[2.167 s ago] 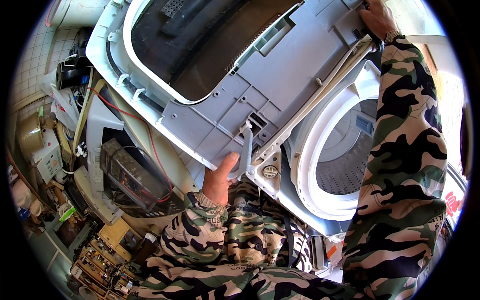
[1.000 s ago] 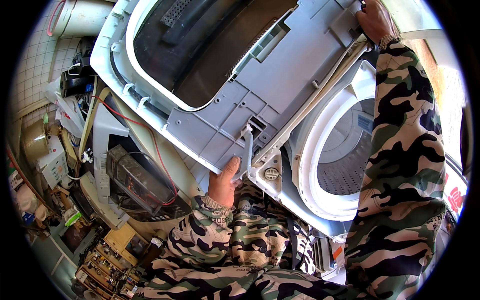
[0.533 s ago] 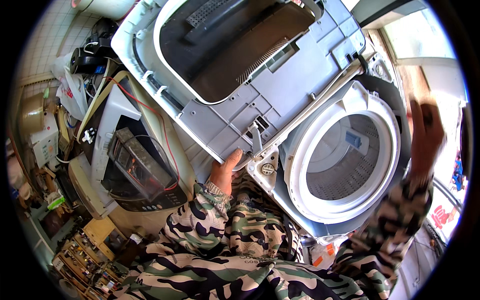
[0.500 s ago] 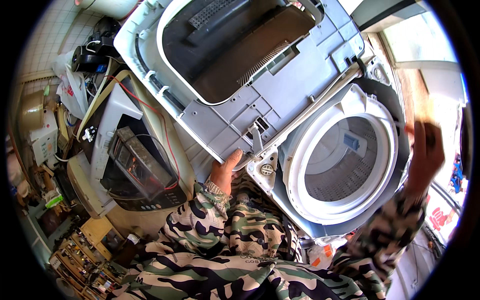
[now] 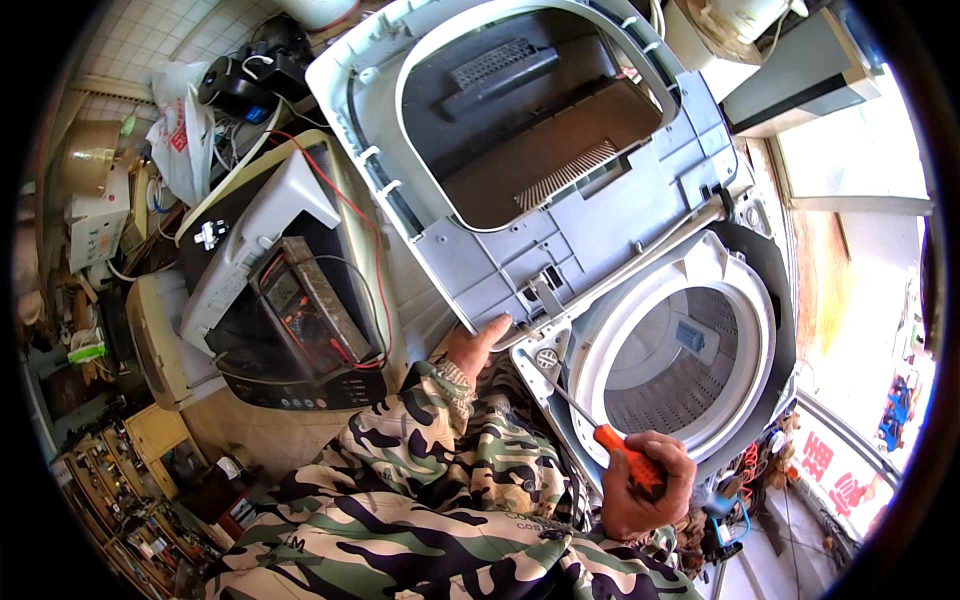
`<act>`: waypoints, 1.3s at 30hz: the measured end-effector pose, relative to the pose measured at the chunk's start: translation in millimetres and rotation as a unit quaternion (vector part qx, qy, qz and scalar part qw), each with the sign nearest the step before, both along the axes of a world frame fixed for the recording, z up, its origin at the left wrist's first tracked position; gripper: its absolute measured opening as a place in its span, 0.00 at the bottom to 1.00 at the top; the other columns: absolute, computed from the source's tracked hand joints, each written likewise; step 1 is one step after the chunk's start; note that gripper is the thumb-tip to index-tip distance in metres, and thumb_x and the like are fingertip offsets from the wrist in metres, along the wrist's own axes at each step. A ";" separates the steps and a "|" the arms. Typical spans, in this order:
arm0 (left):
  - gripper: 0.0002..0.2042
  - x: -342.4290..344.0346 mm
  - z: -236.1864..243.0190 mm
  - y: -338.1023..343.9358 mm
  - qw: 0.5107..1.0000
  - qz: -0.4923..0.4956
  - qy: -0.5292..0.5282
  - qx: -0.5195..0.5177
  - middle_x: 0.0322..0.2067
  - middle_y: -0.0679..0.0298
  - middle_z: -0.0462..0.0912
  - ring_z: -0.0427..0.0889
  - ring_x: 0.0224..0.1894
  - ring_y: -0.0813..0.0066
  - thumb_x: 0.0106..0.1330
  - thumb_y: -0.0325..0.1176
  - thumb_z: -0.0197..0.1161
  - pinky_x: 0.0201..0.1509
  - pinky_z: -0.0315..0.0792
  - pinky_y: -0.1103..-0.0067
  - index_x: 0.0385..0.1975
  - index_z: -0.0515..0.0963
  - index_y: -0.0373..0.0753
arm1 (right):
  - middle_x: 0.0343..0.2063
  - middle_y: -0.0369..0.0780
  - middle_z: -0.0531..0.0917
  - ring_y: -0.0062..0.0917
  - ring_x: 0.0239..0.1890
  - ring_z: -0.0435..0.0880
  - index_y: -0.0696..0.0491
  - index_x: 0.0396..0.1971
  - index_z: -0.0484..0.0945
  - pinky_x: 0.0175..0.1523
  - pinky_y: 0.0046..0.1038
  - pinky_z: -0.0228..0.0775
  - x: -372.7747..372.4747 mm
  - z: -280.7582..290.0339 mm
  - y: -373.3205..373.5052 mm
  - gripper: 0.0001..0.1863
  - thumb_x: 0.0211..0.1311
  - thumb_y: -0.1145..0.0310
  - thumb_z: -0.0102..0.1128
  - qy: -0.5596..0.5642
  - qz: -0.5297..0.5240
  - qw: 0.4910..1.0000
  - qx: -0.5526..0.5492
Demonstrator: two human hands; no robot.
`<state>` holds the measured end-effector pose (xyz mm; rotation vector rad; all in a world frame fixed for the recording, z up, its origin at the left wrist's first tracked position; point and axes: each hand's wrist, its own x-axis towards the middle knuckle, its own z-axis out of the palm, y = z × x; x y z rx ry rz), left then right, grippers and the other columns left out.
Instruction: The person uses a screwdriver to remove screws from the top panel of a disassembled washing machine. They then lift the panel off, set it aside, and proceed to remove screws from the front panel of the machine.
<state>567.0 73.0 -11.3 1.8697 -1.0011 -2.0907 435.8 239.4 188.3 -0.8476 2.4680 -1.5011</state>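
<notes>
My left hand [image 5: 478, 347] grips the near lower corner of a grey plastic washing machine top cover [image 5: 630, 205], which is tilted up with its underside toward me. In my right hand [image 5: 650, 495] is a screwdriver [image 5: 612, 436] with an orange handle, the fingers wrapped round it. Its thin shaft slants up and left toward the round corner fitting [image 5: 546, 358] of the cabinet; whether the tip touches anything, I cannot tell. Below the cover is the open washing machine, with a white tub ring [image 5: 588, 385] and a perforated drum [image 5: 675, 375] inside.
Left of the cover, a multimeter [image 5: 290, 295] lies on another dark-topped appliance [image 5: 290, 390], with a red lead [image 5: 345, 195] running over it. Behind that are a white plastic bag [image 5: 182, 135] and cables. Shelves with small parts [image 5: 140, 500] stand lower left. A bright doorway is at right.
My right hand has come from the far right to the tub's near side, now showing the screwdriver. My left hand stays on the cover's corner. The whole view has shifted.
</notes>
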 end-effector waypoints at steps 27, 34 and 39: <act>0.23 11.2 -20.6 -12.9 0.988 -0.076 0.124 -0.046 0.46 0.56 0.87 0.85 0.49 0.68 0.64 0.42 0.70 0.53 0.78 0.74 0.53 0.80 0.32 | 0.26 0.43 0.80 0.47 0.26 0.82 0.53 0.24 0.77 0.30 0.46 0.74 15.7 -136.2 -124.1 0.08 0.57 0.68 0.66 0.100 0.227 0.909 0.334; 0.20 18.3 -44.3 -12.3 0.981 -0.061 0.175 -0.052 0.44 0.56 0.88 0.86 0.48 0.69 0.65 0.43 0.68 0.52 0.78 0.73 0.50 0.83 0.35 | 0.25 0.46 0.84 0.39 0.25 0.85 0.59 0.30 0.82 0.32 0.35 0.76 32.9 -87.4 -164.9 0.06 0.53 0.74 0.70 0.054 0.197 0.947 0.247; 0.22 18.7 -44.5 -35.3 0.981 0.029 0.179 -0.073 0.44 0.57 0.88 0.85 0.47 0.72 0.62 0.40 0.72 0.53 0.77 0.73 0.51 0.81 0.34 | 0.26 0.47 0.85 0.39 0.27 0.87 0.60 0.31 0.82 0.34 0.32 0.77 40.9 -94.9 -230.5 0.07 0.57 0.73 0.69 0.032 0.208 0.951 0.224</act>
